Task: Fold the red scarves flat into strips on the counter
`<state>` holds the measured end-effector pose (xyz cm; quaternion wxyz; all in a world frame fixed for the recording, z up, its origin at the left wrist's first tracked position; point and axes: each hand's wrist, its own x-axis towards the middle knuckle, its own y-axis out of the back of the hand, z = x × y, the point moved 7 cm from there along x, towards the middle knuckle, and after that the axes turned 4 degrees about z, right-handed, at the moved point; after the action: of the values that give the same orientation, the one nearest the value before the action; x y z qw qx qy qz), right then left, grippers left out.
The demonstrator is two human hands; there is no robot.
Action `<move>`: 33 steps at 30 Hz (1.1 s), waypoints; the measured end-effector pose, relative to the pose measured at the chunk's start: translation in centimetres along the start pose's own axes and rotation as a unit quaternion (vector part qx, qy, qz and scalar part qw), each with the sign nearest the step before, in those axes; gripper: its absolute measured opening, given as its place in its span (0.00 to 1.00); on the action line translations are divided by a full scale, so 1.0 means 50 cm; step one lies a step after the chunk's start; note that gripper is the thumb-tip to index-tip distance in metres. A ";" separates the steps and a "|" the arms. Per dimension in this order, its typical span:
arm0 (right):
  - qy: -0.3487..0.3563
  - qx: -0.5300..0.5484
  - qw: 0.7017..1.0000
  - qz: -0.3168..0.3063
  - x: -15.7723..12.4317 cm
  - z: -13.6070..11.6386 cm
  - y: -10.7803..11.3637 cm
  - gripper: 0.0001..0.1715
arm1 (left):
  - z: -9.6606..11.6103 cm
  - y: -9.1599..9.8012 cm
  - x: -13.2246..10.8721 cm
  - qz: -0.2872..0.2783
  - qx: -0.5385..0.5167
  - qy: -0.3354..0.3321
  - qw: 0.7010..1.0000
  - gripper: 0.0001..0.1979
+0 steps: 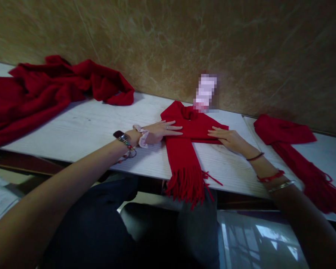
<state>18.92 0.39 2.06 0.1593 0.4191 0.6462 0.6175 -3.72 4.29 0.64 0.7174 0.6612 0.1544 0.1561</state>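
Observation:
In front of me a red scarf [196,129] lies folded on the white table [145,164]. One fringed end of it hangs over the table's near edge. My left hand [159,132] rests flat on the scarf's left part, fingers stretched out and pointing right. On the right end of the folded band lies my right hand [226,137], its fingers extended across the cloth. Neither hand grips the fabric. The inner side of the fold is partly hidden.
A loose heap of red fabric [47,82] spreads over the table at left. Another red scarf [285,130] with a fringed end lies at right. Behind the middle scarf a blurred pinkish-white object [206,91] leans at the brown marbled wall [162,45].

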 end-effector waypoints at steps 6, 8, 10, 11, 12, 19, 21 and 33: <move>0.015 -0.081 0.996 0.029 0.026 -0.041 -0.009 0.22 | 0.034 0.028 0.017 0.060 -0.042 -0.039 0.997 0.31; 0.023 -0.120 0.992 0.030 0.041 -0.066 -0.022 0.22 | 0.043 0.034 0.029 0.074 -0.057 -0.053 0.994 0.26; 0.037 -0.149 0.988 0.019 0.053 -0.086 -0.038 0.22 | 0.051 0.034 0.042 0.077 -0.065 -0.053 0.994 0.24; 0.045 -0.157 0.986 0.011 0.057 -0.092 -0.044 0.22 | 0.053 0.032 0.049 0.077 -0.064 -0.042 0.994 0.23; 0.053 -0.162 0.985 0.003 0.058 -0.096 -0.049 0.22 | 0.054 0.028 0.055 0.075 -0.057 -0.025 0.995 0.23; 0.062 -0.115 0.991 -0.032 0.036 -0.074 -0.040 0.29 | 0.042 -0.020 0.061 0.039 0.026 0.051 0.998 0.27; 0.047 -0.078 0.996 -0.019 0.035 -0.066 -0.031 0.29 | 0.038 -0.023 0.057 0.039 0.031 0.033 0.998 0.29; 0.055 -0.049 0.997 -0.038 0.025 -0.066 -0.052 0.25 | 0.050 -0.010 0.017 0.067 -0.006 -0.036 0.997 0.34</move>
<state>14.90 -0.59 0.64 0.1673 0.3513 0.6382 0.6643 -1.89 2.38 0.31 0.7143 0.6710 0.0832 0.1808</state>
